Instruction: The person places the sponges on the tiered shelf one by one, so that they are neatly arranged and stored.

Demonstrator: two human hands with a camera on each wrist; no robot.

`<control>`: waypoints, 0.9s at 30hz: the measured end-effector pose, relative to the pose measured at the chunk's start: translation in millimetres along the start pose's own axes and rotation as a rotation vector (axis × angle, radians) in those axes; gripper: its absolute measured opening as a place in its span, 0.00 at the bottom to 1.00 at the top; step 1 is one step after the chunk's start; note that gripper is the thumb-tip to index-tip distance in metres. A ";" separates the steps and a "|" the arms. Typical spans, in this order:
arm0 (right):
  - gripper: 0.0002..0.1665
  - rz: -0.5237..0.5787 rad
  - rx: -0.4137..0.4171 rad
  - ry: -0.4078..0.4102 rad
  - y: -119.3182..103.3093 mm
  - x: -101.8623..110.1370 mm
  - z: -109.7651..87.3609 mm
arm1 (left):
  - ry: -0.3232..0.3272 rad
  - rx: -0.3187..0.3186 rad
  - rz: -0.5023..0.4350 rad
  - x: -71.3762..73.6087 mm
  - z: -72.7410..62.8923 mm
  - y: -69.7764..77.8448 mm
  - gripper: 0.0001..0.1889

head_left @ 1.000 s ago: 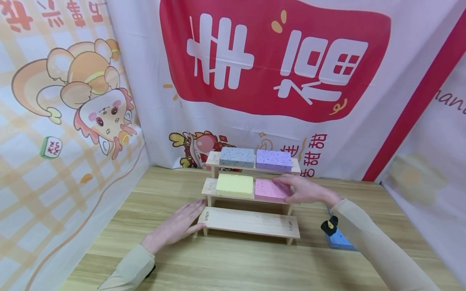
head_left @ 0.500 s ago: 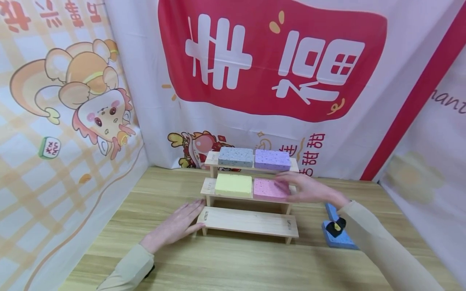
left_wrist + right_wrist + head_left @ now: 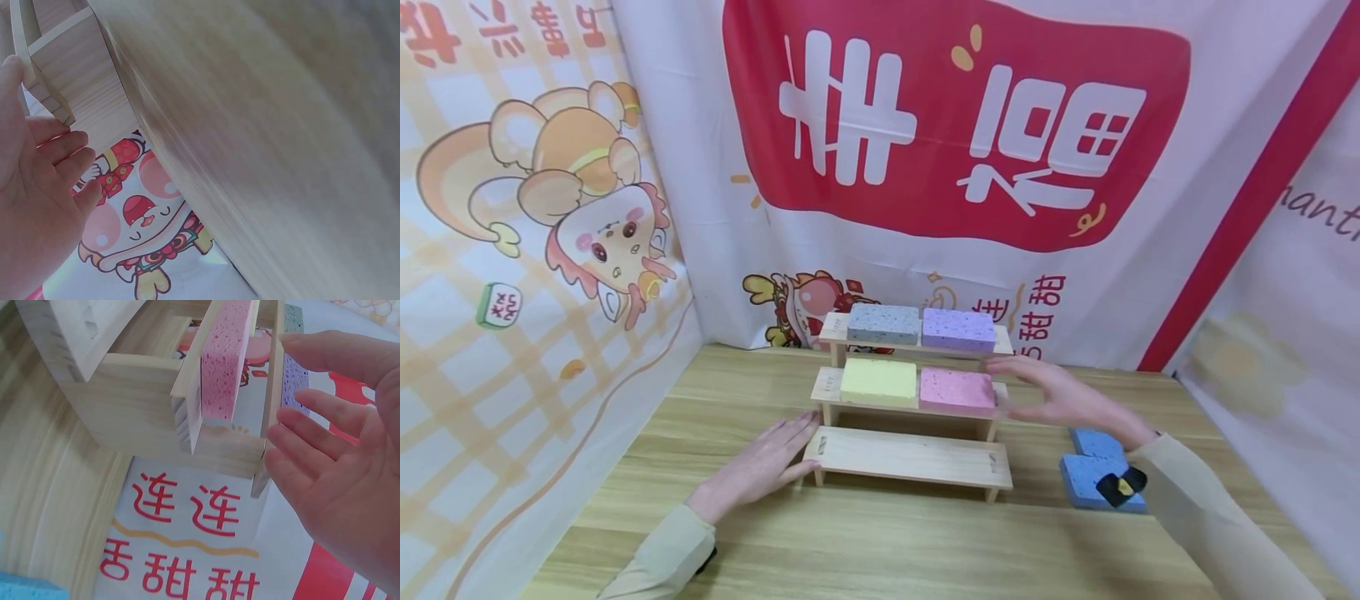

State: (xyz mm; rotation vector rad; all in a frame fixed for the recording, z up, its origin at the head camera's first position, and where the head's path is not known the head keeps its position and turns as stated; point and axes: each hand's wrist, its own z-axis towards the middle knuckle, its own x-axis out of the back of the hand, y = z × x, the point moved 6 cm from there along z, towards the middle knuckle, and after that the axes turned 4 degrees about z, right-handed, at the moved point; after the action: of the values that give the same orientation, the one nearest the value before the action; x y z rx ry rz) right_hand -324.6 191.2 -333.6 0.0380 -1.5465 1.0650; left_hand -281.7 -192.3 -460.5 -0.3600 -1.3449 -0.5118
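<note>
Three-Tier Stand: Right Hand Spread Beside Pink Sponge

The right-hand grip (image 3: 1067, 396) is spread, thumb and fingers apart, just beside the pink sponge (image 3: 957, 389) and not touching it. The pink sponge lies flat on the middle tier of the wooden stand (image 3: 910, 457), toward its right end. The left-hand grip (image 3: 756, 467) is extended, fingers straight, and rests at the stand's left end.

The yellow sponge (image 3: 878, 380) sits just left of the pink sponge. The upper tier carries the grey sponge (image 3: 883, 323), left, and the purple sponge (image 3: 958, 328), right. Blue sponges (image 3: 1086, 479) lie on the table (image 3: 850, 542) near the right wrist.
</note>
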 end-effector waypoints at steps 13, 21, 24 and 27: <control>0.40 0.006 0.009 0.080 21.2 12.8 -39.8 | -0.016 0.013 -0.019 1.9 -0.5 1.7 0.39; 0.37 -0.072 -0.027 0.114 39.7 14.5 -69.1 | -0.017 0.015 -0.008 0.8 0.0 1.2 0.39; 0.36 -0.097 -0.025 0.127 45.3 15.1 -78.4 | -0.017 0.014 -0.006 0.1 0.0 0.8 0.39; 0.35 -0.098 0.003 0.151 49.6 15.9 -87.3 | -0.018 0.015 -0.009 -0.6 0.2 0.6 0.39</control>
State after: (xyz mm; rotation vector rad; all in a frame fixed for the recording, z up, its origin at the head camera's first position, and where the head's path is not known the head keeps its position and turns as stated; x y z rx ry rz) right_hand -290.0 283.0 -360.3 0.0347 -1.3935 0.9703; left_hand -281.7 -191.6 -461.0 -0.3467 -1.3683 -0.5068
